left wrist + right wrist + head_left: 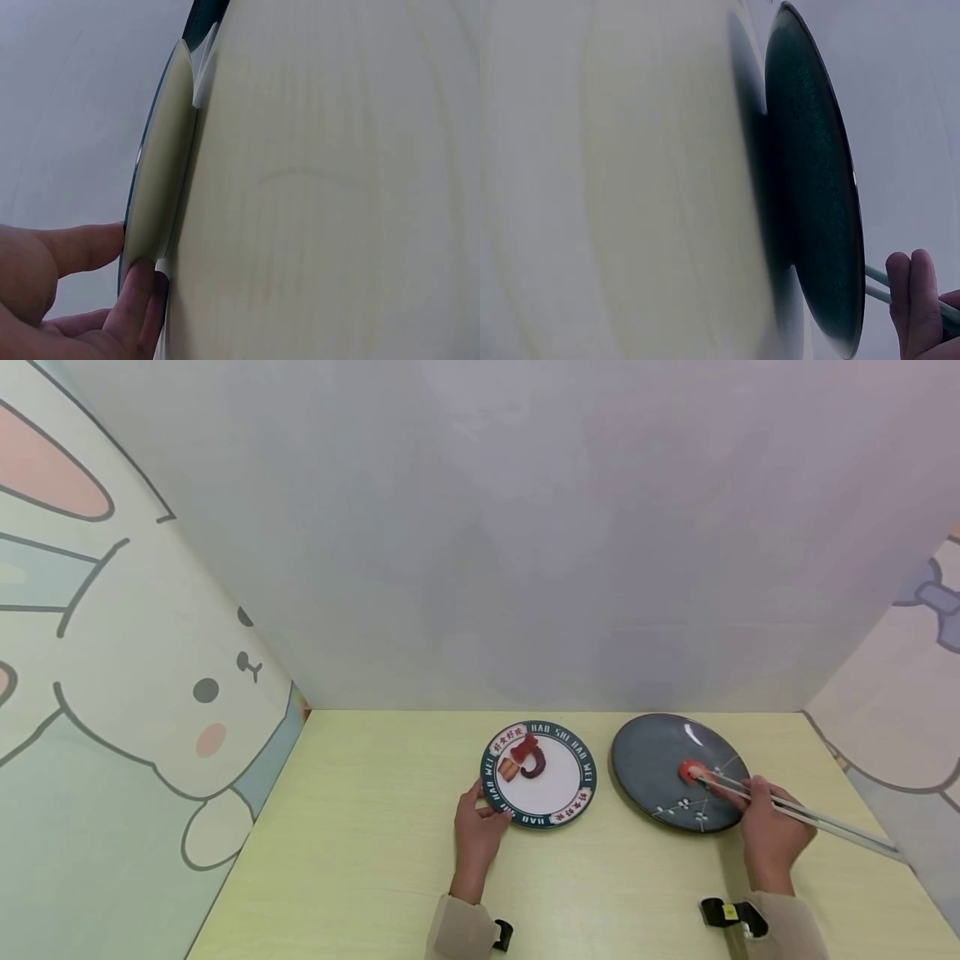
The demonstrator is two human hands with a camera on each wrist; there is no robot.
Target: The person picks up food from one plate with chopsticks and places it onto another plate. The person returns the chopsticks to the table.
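Note:
My left hand (478, 833) grips the near-left rim of a small white plate (558, 785) with a green lettered border. In the left wrist view, the thumb is at the plate's upper edge and fingers reach under its rim. On this plate lie a dark red curled tentacle-like piece (537, 765), a red piece (524, 747) and light brown pieces (508, 769). My right hand (774, 831) holds a pair of pale chopsticks (843, 831). Their tips meet a round red piece (686, 770) on a dark plate (648, 768) with white blossoms.
Both plates stand side by side toward the back of a pale yellow wooden table (360, 827). A grey-white wall (450, 568) rises behind it. Panels with cartoon animals flank the left (150, 693) and right (892, 710) sides. Black bands sit at both wrists.

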